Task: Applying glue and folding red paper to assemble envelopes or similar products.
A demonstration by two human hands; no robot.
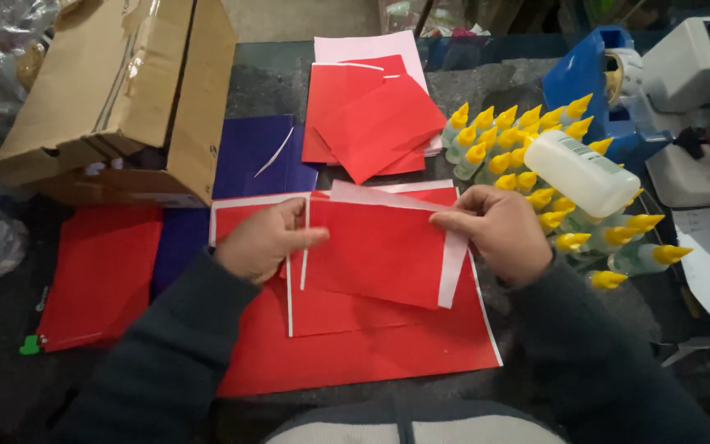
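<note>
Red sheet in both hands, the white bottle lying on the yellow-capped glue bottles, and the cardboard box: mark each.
red sheet (375,247), head view, middle of its red face.
white bottle (578,173), head view, middle of its body.
cardboard box (108,82), head view, its top flap.

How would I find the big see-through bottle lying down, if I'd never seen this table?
Look to the right side of the dark table, where a crowd of small glue bottles with yellow pointed caps stands beside the blue tape dispenser. The large translucent plastic bottle lies on its side on top of them. It alone is big, lying flat, and shows no yellow cap.
</note>
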